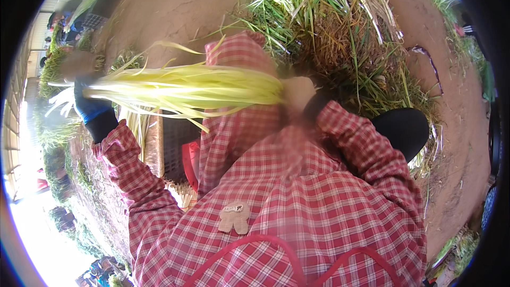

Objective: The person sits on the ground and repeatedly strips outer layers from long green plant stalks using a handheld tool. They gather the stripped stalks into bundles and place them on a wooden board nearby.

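A bundle of long yellow-green leaves with white stem ends, which look like blanched chives (191, 87), stretches across my lap. My left hand (89, 101), in a blue covering with a black cuff, is closed around the white stem end at the left. At the other end, my right hand (298, 93) grips the leaf tips; it is blurred, so its fingers are not distinct. Several loose leaves stick out of the bundle. Red plaid cloth (243, 52) covers my knees below it.
A large heap of green leafy stalks (318, 8) with brown, dry matter lies ahead to the right. Beside it is a black rounded object (402, 131). A dark plastic crate (179, 143) stands at my left, with pale cut stems (183, 195) nearby. Bare brown ground (191, 4) lies ahead.
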Demonstrator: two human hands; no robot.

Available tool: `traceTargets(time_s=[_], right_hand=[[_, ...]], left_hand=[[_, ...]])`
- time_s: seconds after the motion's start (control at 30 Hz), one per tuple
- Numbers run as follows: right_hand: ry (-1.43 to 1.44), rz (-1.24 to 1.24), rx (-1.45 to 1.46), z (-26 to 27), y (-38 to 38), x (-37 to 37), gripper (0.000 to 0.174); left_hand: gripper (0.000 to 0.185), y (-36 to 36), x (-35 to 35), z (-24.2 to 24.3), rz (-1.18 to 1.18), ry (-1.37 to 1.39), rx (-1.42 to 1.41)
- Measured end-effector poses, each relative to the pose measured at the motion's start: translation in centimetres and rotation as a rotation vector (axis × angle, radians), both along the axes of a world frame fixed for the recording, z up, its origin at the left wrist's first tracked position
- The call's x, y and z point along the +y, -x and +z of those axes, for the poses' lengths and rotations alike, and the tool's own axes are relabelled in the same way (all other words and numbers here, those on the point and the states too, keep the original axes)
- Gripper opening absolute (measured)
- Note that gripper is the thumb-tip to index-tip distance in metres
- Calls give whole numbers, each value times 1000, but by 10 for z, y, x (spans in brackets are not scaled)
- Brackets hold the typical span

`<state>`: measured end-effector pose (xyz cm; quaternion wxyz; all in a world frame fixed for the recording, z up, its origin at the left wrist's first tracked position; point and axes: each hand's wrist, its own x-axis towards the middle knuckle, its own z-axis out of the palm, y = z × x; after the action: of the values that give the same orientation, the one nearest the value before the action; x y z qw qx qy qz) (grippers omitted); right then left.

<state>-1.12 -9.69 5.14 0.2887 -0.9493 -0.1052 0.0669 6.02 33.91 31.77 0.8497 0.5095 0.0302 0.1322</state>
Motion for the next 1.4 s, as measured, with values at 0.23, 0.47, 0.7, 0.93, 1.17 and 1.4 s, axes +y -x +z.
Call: traceTargets(time_s=[0.23, 0.47, 0.7, 0.93, 1.17, 1.4], right_hand=[[300, 168, 240, -61, -23, -12, 31], [-571, 278, -168, -91, 9, -51, 34], [3, 127, -15, -63, 19, -15, 32], [44, 61, 54, -94, -5, -16, 29], [-557, -17, 32, -58, 19, -46, 26], [-139, -33, 60, -137, 22, -35, 29]], left_hand=[[13, -7, -118, 20, -178, 17, -68], [17, -34, -104, 23, -90, 1, -92], [9, -33, -70, 3, -47, -258, -106], [12, -41, -135, -4, -292, 67, -156], [14, -52, -117, 5, 18, 5, -28], [17, -71, -70, 5, 152, -513, -130]])
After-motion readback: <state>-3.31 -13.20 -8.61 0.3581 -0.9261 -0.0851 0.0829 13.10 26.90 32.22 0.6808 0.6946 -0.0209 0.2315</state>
